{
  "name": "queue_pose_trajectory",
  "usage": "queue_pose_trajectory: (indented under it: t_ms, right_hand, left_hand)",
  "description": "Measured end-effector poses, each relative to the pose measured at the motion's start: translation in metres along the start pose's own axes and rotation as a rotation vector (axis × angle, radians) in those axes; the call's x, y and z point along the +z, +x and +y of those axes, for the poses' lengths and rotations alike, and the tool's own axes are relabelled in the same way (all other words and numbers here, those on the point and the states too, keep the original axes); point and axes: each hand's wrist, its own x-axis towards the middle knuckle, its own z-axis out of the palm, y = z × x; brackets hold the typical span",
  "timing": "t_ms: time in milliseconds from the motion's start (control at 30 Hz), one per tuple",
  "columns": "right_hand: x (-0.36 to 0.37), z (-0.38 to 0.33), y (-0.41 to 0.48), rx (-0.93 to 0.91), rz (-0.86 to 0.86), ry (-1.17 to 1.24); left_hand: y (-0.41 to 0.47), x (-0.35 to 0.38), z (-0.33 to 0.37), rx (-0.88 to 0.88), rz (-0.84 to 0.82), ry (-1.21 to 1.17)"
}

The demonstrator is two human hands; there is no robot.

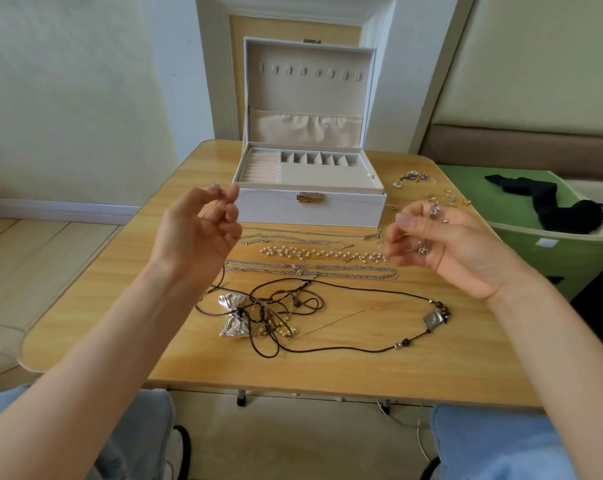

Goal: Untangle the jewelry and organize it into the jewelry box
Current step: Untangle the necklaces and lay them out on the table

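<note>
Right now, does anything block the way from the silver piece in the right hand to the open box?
Nothing visible does. The right hand holds small silver jewellery above the wooden table. The white jewellery box stands just beyond and to its left, with its lid upright and its beige compartments uncovered.

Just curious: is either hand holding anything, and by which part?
Left hand pinches a small silver piece at its fingertips; right hand grips silver trinkets between its fingers. Which part: too small to tell.
</note>
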Motion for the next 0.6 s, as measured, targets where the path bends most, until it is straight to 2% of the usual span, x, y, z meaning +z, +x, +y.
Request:
queue_pose_trajectory:
  t_ms: [100, 200, 267, 400, 467, 600]
  right_hand:
    - [-0.003, 0.003, 0.007, 0.007, 0.174, 0.053]
    - [-0.008, 0.007, 0.016, 0.005, 0.236, 0.066]
    - [-0.011, 0.009, 0.023, 0.007, 0.281, 0.016]
    - [-0.018, 0.015, 0.039, 0.027, 0.347, -0.001]
    - [-0.022, 0.017, 0.047, 0.032, 0.366, 0.009]
    - [-0.032, 0.019, 0.061, 0.010, 0.377, -0.036]
  left_hand:
    - [0.006, -0.002, 0.007, -0.049, -0.043, -0.055]
    - [0.016, -0.004, 0.017, -0.100, -0.110, 0.012]
    - [0.025, -0.004, 0.022, -0.105, -0.107, 0.191]
    - [0.045, -0.012, 0.019, 0.033, -0.017, 0.861]
    - [0.054, -0.019, 0.016, 0.088, 0.025, 0.977]
    - [0.072, -0.025, 0.013, 0.193, 0.039, 0.971]
